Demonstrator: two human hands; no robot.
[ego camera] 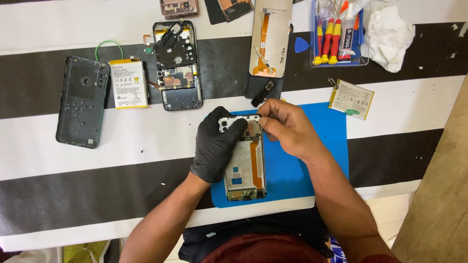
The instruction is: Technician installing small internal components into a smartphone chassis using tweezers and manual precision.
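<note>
Nearest the person, an opened phone frame (246, 163) lies lengthwise on a blue mat (297, 165) on the striped bench (73, 141). The gloved left hand (217, 143) closes around the frame's upper left edge and pins it down. The bare right hand (285, 125) pinches its fingertips at the top of the frame, by the camera end; whether they hold a small part or tool I cannot tell. The step looks like fine work on the top board area, and it calls for a steady frame and a light, exact pinch.

Farther off lie a dark back cover (82, 101), a white battery (128, 83), a second opened phone (177, 65), a detached screen (269, 44), a tray of red-and-yellow screwdrivers (337, 34), a crumpled cloth (390, 36) and another battery (351, 99). None crowds the hands.
</note>
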